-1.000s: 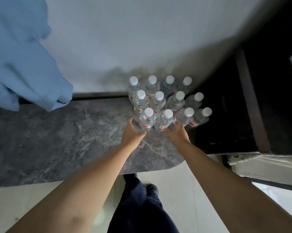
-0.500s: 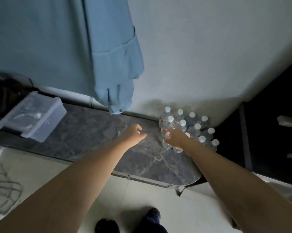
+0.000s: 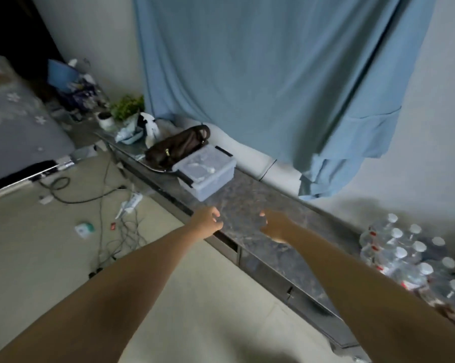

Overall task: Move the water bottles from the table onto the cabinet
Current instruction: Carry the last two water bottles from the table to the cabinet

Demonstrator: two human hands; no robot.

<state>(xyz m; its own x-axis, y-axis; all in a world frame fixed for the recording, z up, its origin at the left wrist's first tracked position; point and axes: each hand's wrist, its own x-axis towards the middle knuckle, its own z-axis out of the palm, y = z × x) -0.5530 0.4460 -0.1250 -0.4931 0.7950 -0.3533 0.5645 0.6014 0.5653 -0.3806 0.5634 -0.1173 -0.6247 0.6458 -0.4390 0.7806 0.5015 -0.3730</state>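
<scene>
Now hands (image 3: pixel 238 225) clear of water bottles (image 3: pixel 409 260)

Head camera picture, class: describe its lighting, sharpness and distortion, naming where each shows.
Head view: dim, flat indoor light, the top left corner almost black; motion blur smears the clear white-capped water bottles and the green potted plant; wide-angle distortion slants the grey marbled cabinet top; a soft shadow lies on the wall above the bottles.

A long dark marble-topped desk (image 3: pixel 250 205) runs along a pale wall (image 3: pixel 443 142), with a blue cloth (image 3: pixel 260 74) hanging above it. Left of the desk lies a beige floor (image 3: pixel 37 244) strewn with cables (image 3: pixel 100 218); beyond that stands a grey bed (image 3: pixel 14 132). The light is dim.
</scene>
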